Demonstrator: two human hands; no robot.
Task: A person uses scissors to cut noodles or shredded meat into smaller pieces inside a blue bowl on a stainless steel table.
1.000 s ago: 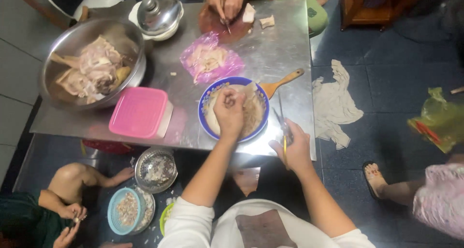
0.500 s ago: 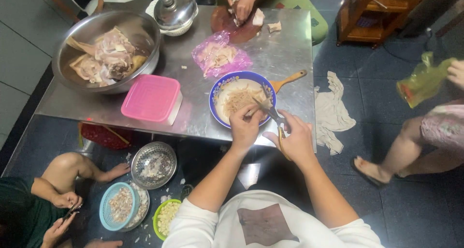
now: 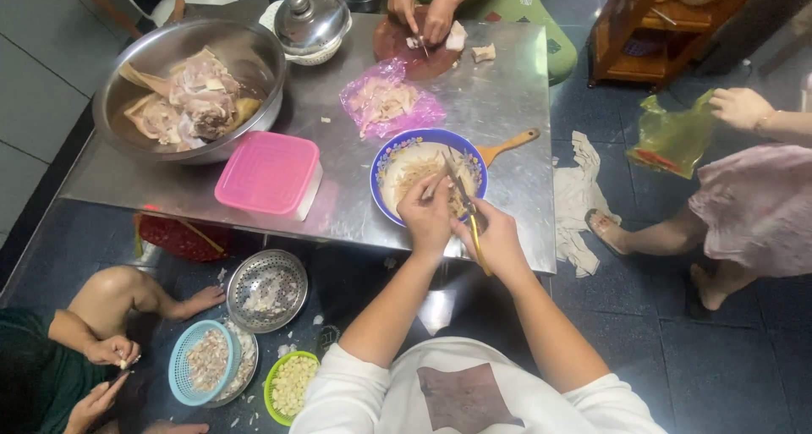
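Observation:
My left hand (image 3: pixel 427 216) rests at the near rim of a blue-rimmed bowl (image 3: pixel 385 159) of pale shredded food, fingers pinched on something small over the bowl. My right hand (image 3: pixel 495 239) grips a knife (image 3: pixel 463 204) with a yellow handle; its blade points up across the bowl. Both hands touch each other at the table's near edge. A wooden handle (image 3: pixel 507 145) sticks out from under the bowl's right side.
On the steel table (image 3: pixel 499 87): a big metal basin of raw meat (image 3: pixel 190 96), a pink lidded box (image 3: pixel 269 173), a pink bag of meat (image 3: pixel 385 104), a lidded pot (image 3: pixel 311 19). Another person's hands (image 3: pixel 423 15) cut at the far side. Strainers and baskets (image 3: pixel 266 288) sit on the floor.
My left hand pulled back from the bowl's middle to its near rim. My right hand rose with the knife so the blade now lies over the bowl. A person with a bag came closer on the right.

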